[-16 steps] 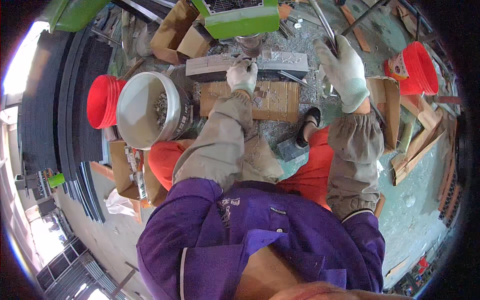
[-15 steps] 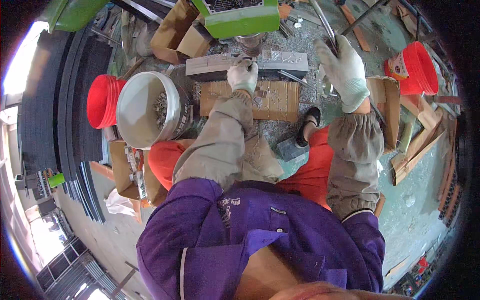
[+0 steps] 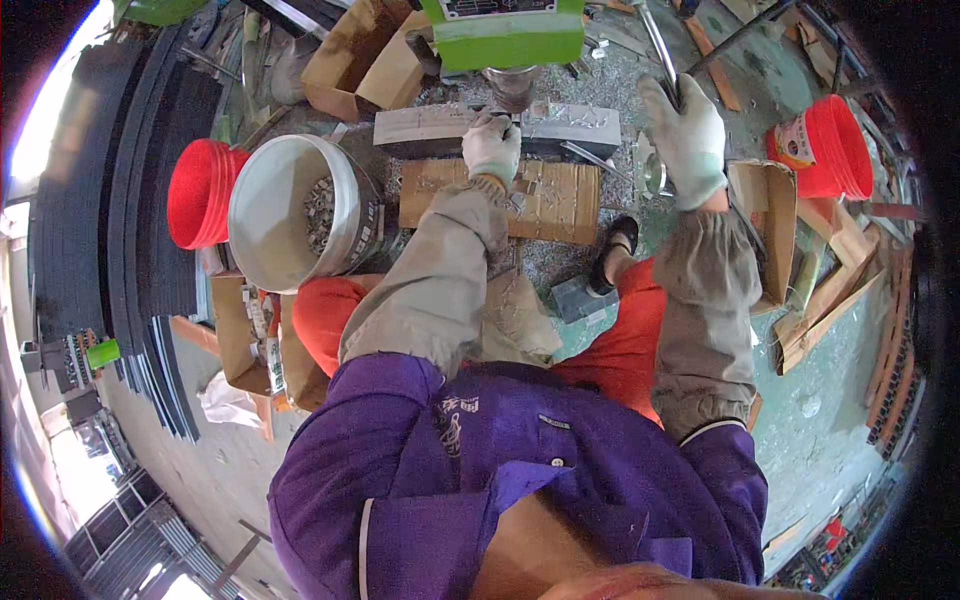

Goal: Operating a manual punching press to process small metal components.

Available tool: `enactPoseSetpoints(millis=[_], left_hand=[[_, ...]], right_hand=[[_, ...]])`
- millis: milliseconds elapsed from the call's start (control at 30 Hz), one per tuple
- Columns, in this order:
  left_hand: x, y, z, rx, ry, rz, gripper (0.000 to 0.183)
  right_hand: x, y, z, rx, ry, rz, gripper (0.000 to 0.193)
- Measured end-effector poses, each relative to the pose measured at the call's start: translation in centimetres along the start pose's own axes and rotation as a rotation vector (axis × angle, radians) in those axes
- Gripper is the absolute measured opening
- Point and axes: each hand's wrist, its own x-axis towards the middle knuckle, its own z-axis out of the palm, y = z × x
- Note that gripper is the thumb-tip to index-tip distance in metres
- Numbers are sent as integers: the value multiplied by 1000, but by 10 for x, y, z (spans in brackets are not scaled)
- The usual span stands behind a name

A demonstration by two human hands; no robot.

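Note:
A green drill press [image 3: 510,35] stands ahead of me, its chuck [image 3: 512,88] pointing down over a long grey metal block [image 3: 572,130]. My left hand [image 3: 491,148], in a white glove, rests on that block just under the chuck. Its fingers are closed, and whatever is between them is too small to make out. To the right, my white-gloved right hand [image 3: 692,140] is wrapped round the dark grip of a shiny metal lever [image 3: 655,35]. A thin metal rod [image 3: 597,158] lies slanted by the block's right end.
Before the block sits a flat cardboard box [image 3: 560,205] with metal chips on it. At left stand a white bucket [image 3: 250,215] holding small metal pieces and a red bucket [image 3: 195,205]. Another red bucket [image 3: 845,150] and an open carton [image 3: 775,265] are at right. Shavings litter the floor.
The whole view has shifted slightly, so the drill press appears a little higher and further right. Both hands keep their places at the block and on the lever.

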Motion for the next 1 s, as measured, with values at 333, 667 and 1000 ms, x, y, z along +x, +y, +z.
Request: enactPoseSetpoints(millis=[333,667,1000], left_hand=[[3,2,-4,11,-89,-43,27],[4,-1,0,15,-88,11,23],[5,-12,-38,89,-121,-261,30]], right_hand=[[27,21,51,145,179,39,37],[19,12,28,58,52,94,44],[-14,-27,-22,61,-74,41,41]])
